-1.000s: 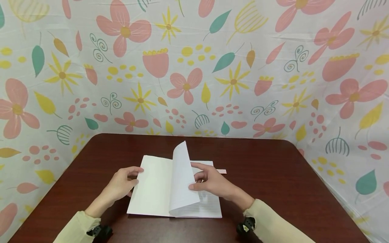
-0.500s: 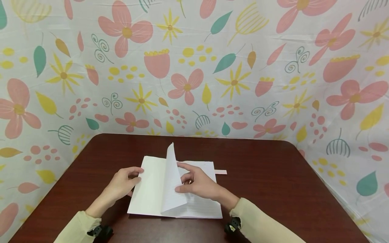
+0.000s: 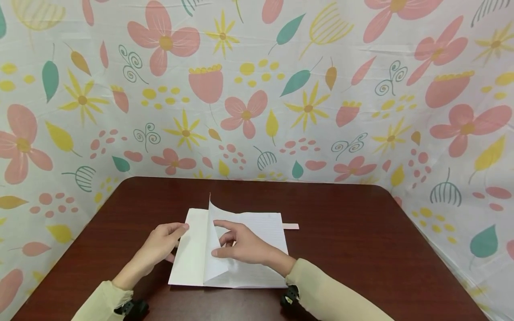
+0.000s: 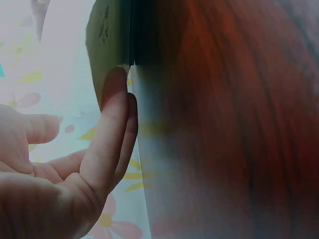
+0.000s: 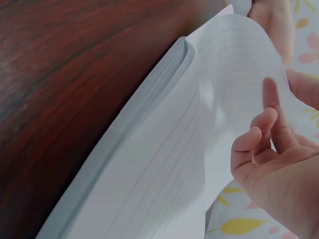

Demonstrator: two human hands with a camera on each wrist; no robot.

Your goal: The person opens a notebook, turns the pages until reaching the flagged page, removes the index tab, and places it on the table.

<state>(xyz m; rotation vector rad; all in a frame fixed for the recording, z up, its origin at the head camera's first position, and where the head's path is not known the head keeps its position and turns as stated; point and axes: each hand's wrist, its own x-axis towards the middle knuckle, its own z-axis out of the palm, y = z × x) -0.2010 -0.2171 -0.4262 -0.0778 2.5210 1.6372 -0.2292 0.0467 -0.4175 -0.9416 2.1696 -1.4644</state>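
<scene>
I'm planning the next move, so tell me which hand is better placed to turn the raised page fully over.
Likely the right hand: it touches the raised page, while the left hand is at the outer left edge of the notebook.

This is looking like a curtained desk space, though nothing is showing whether a home or an office is housing it. Flower-printed cloth [image 3: 257, 96] is hanging at 12 o'clock and wrapping round towards 9 and 3, while a dark wood-grained table [image 3: 341, 227] is spreading towards 6, bearing an open notebook [image 3: 263, 227].
</scene>
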